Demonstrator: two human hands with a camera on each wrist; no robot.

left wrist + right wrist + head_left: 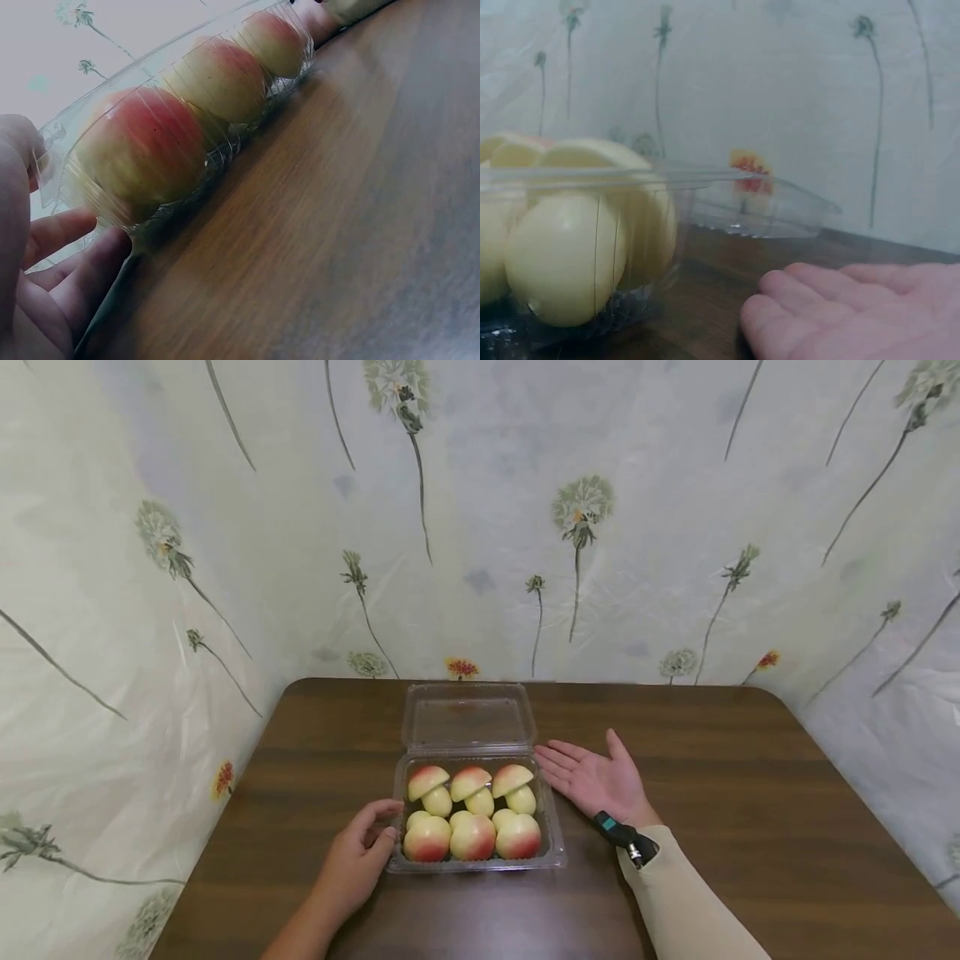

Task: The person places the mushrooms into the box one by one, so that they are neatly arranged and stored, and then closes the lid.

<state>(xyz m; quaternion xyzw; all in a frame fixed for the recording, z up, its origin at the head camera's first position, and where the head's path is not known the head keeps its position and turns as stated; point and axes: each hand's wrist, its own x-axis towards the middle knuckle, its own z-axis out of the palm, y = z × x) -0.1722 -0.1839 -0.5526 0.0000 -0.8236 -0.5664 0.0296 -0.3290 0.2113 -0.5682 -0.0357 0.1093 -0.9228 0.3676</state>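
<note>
A clear plastic clamshell container [555, 841] lies on the table with its hinged lid [470, 717] thrown back. Inside sit several round, pale yellow fruit-like pieces [472, 837] with red blush, in two rows; those at the back look like a red cap over a pale ball. My left hand [356, 856] holds the container's left side, its fingertips against the wall in the left wrist view. Beside the right rim lies my right hand [600, 777], palm up, fingers straight and nothing on it. In the right wrist view those fingers are apart from the wall.
Under everything is a dark brown wooden table [712, 793] with rounded back corners. Behind it and at both sides hangs a pale sheet [480, 527] with a dandelion print. The right wrist carries a black strap [626, 839] below a beige sleeve [682, 893].
</note>
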